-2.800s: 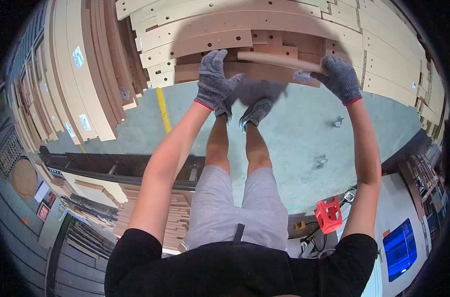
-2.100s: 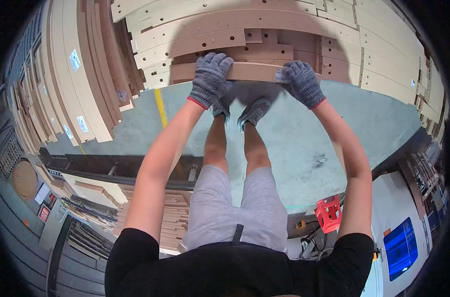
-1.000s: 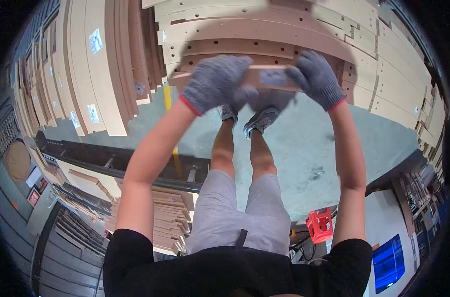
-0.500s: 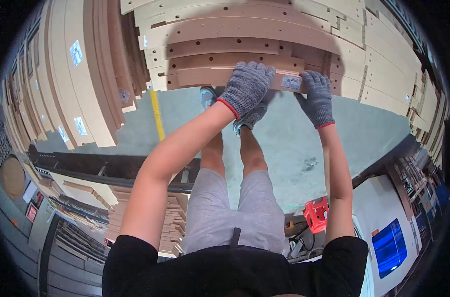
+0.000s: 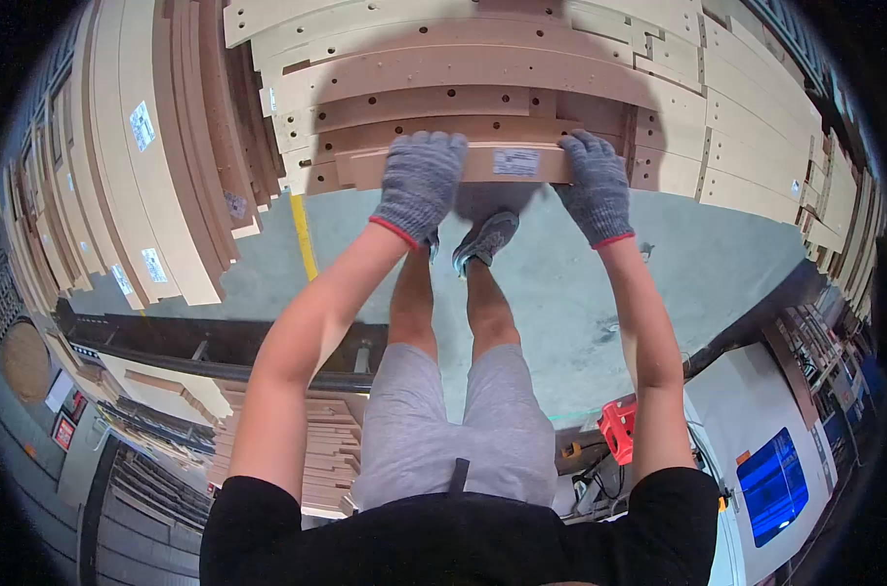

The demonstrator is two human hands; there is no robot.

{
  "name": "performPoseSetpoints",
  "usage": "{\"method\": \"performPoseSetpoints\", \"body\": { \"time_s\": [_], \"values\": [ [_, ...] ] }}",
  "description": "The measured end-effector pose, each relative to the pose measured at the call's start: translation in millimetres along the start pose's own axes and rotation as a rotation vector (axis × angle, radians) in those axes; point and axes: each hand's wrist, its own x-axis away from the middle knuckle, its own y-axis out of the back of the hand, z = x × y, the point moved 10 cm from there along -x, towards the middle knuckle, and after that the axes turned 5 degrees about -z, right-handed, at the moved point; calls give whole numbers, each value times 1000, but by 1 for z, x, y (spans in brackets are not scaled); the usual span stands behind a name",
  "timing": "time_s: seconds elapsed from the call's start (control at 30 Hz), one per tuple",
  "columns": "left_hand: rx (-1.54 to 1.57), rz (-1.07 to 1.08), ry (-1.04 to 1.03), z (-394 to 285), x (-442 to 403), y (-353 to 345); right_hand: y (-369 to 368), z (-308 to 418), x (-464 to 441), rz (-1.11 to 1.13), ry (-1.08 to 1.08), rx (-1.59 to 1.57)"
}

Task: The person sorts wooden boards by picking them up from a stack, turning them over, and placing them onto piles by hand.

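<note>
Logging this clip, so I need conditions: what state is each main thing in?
Left hand: gloved, fingers over labelled board.
Right hand: gloved, at that board's right end.
Labelled board: label facing the camera.
Stacked boards: layered, partly shaded.
Red plastic piece: partly hidden.

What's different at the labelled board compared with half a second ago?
The labelled board has shifted left along the stack, and the left hand has moved left with it. The right hand remains at the board's right end. Neither visibly let go. The stack stayed as it was.
</note>
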Motion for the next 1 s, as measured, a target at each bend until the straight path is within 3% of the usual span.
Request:
{"method": "performPoseSetpoints", "body": {
  "time_s": [0.1,0.2,0.3,0.4,0.5,0.6,0.7,0.8,0.9,1.0],
  "values": [
    [1,-77,-72,10,9,2,-32,1,-1,203,12,132],
    [-37,67,-25,12,1,-7,12,29,-27,109,57,41],
    [-37,70,-11,13,-2,-7,43,28,-68,-69,196,-37],
    [-25,114,-22,11,0,-1,26,-2,-110,-121,191,279],
    [161,-121,18,17,5,30,-14,-32,-126,90,182,342],
    [164,-372,20,39,-6,50,-5,-28,-123,68,266,268],
    [-221,-507,93,58,-26,75,-19,-60,-137,274,202,-6],
    [-306,-434,92,77,-58,75,-1,-78,-150,260,86,44],
    [-253,-408,59,91,-84,81,14,-68,-151,-98,165,116],
    [-276,-355,40,101,-100,82,13,-54,-146,-196,224,124]
  ]
}}
